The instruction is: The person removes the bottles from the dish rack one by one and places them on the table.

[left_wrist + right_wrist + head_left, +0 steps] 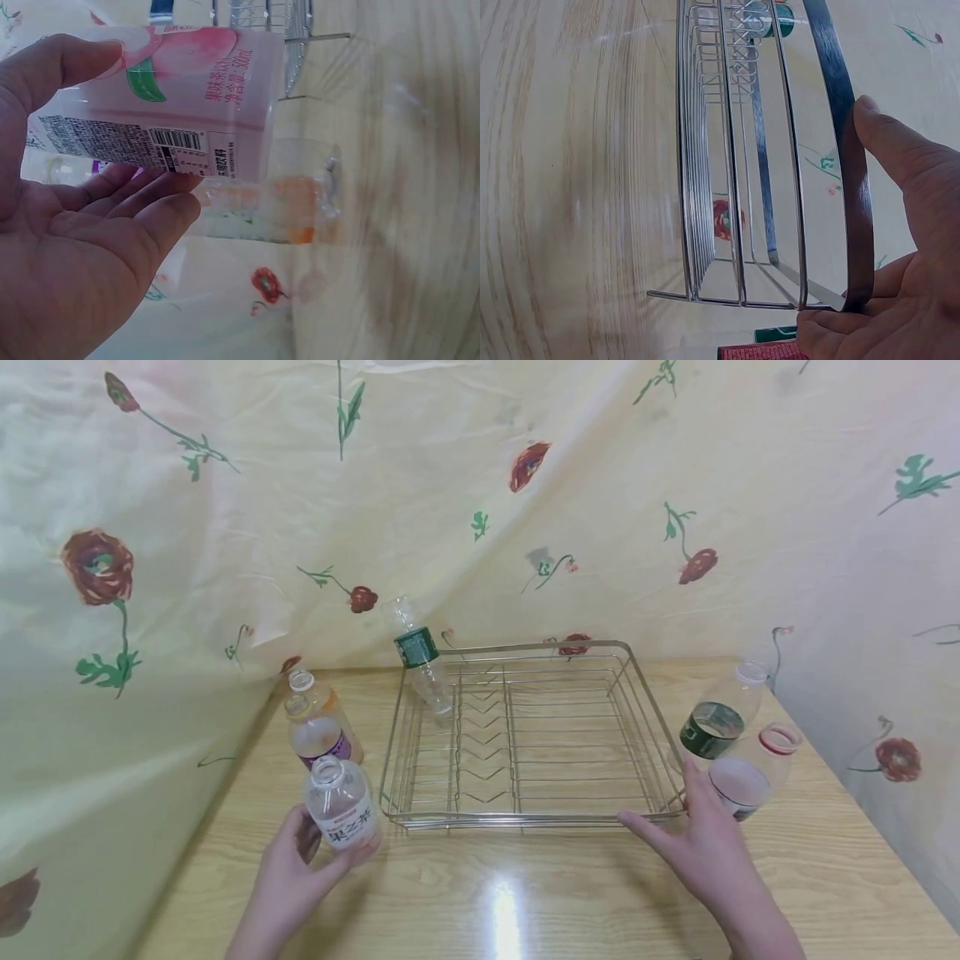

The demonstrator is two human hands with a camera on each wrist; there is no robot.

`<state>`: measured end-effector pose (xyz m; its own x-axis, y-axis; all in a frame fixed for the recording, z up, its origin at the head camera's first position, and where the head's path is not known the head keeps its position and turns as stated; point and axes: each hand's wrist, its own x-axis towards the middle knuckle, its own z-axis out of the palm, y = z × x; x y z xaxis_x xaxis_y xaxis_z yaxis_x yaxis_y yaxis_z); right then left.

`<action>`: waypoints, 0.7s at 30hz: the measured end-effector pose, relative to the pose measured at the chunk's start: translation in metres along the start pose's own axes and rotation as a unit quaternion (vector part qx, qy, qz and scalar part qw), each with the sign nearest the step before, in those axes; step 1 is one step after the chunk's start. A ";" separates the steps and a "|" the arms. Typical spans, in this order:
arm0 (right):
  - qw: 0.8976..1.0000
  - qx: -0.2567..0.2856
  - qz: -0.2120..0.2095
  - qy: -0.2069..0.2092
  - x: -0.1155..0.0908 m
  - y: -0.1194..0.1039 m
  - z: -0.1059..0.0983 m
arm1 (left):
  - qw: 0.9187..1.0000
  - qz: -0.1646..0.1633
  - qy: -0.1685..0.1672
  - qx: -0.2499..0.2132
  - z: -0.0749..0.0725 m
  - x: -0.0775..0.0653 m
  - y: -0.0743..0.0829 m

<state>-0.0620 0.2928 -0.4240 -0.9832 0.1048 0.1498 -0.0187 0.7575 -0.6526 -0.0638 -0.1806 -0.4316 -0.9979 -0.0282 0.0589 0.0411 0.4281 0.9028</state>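
My left hand (303, 860) grips a clear plastic bottle (347, 814) by its sides, near the rack's front left corner. The bottle has no cap; a pink peach label (187, 67) shows in the left wrist view. My right hand (697, 835) holds the front right corner of a wire dish rack (517, 818). In the right wrist view the thumb presses the flat metal rim (847, 150) and the fingers curl round the corner. A clear bottle with a green label (417, 647) leans at a tilt in the rack's left section.
Behind the held bottle stand a bottle with a purple label (322, 739) and one with orange marking (326, 697). Right of the rack are a green-labelled bottle (712, 729) and a red-necked bottle (750, 772). Flowered cloth (465, 485) hangs round the wooden table (435, 910).
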 end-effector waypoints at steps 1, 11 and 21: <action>1.000 0.000 0.001 -0.001 0.000 0.000 0.000 | 1.000 0.000 -0.002 -0.001 0.000 0.000 -0.001; 1.000 -0.001 0.013 -0.012 -0.001 0.002 0.000 | 1.000 -0.009 -0.017 -0.007 0.002 0.004 -0.014; 1.000 0.003 0.004 -0.007 0.000 0.004 0.001 | 0.999 -0.007 -0.032 -0.017 0.004 0.009 -0.023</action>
<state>-0.0621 0.2951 -0.4272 -0.9858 0.1007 0.1342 -0.0127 0.7527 -0.6583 -0.0740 -0.1873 -0.4531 -0.9995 0.0243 0.0191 0.0272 0.3971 0.9174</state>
